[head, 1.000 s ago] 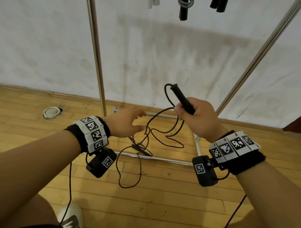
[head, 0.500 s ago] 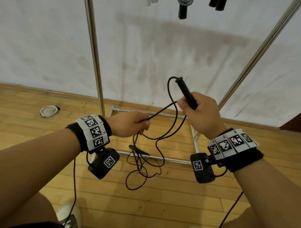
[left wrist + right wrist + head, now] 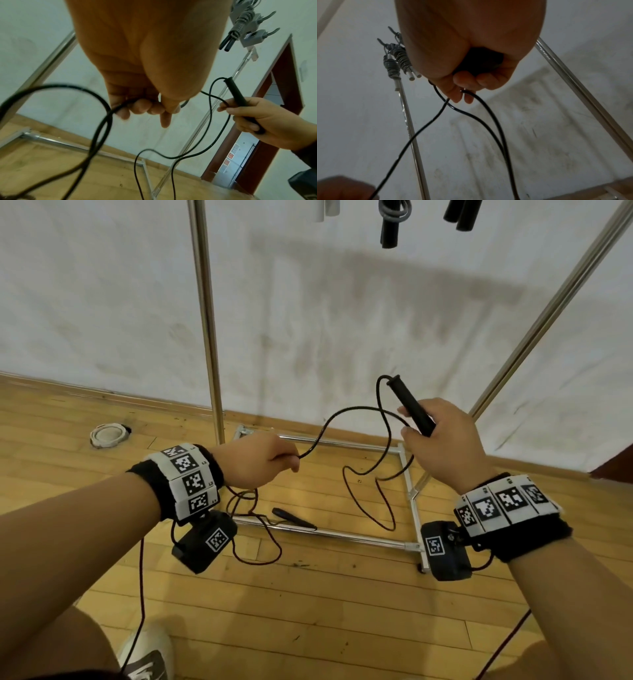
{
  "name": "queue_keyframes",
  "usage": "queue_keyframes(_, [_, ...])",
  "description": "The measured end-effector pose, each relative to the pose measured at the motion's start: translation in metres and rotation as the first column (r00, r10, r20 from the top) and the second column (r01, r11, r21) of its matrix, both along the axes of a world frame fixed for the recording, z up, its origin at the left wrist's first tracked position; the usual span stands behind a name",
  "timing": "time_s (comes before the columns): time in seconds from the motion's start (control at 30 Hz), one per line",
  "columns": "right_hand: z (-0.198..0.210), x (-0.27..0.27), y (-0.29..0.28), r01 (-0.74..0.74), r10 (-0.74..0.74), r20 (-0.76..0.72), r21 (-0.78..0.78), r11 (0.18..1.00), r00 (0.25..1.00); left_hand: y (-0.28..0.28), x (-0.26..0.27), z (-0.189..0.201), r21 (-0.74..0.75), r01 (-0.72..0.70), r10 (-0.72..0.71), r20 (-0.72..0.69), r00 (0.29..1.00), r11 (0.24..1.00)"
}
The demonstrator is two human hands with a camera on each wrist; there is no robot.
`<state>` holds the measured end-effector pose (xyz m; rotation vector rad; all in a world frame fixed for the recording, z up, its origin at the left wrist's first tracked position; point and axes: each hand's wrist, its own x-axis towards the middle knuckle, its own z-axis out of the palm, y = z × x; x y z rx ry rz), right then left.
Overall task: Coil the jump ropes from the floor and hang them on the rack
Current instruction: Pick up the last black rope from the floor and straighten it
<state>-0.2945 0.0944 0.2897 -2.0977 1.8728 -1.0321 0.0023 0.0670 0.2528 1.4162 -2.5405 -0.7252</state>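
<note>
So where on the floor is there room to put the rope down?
The bare wooden floor nearest you, in front of the rack's front bar, is free. So is the floor left of the rack pole, apart from the tape roll. Crowded: around the rack base, where the cord and second handle lie.

Black jump rope (image 3: 356, 470); silver rack (image 3: 205, 320); checkered wristbands (image 3: 186, 479).

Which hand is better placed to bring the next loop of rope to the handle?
Probably the left hand. It already grips the rope along its free length, while the right hand is busy holding the handle with the loops.
</note>
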Motion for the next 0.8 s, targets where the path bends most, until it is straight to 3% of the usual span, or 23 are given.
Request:
queue_keyframes(0.1, [0.005,0.016,0.005,-0.075,0.073,-0.037,-0.059,0.995,0.997,0.005,-0.007,0.009,-0.016,0.035,-0.036,-0.026,0.999,0.999])
queue_keyframes(0.3, [-0.002,0.056,0.016,-0.328,0.329,-0.063,0.022,0.944,0.942,0.017,-0.021,0.031,-0.162,0.099,-0.12,-0.124,0.985,0.982])
queue_keyframes(0.47, [-0.011,0.065,0.015,-0.348,0.347,0.035,0.159,0.924,0.937,0.017,-0.015,0.036,-0.17,0.045,-0.094,-0.291,0.952,0.984])
queue_keyframes(0.8, [-0.003,0.057,0.005,-0.282,0.27,0.159,0.056,0.958,0.95,0.006,0.014,0.007,0.061,0.079,-0.066,-0.191,0.979,0.995])
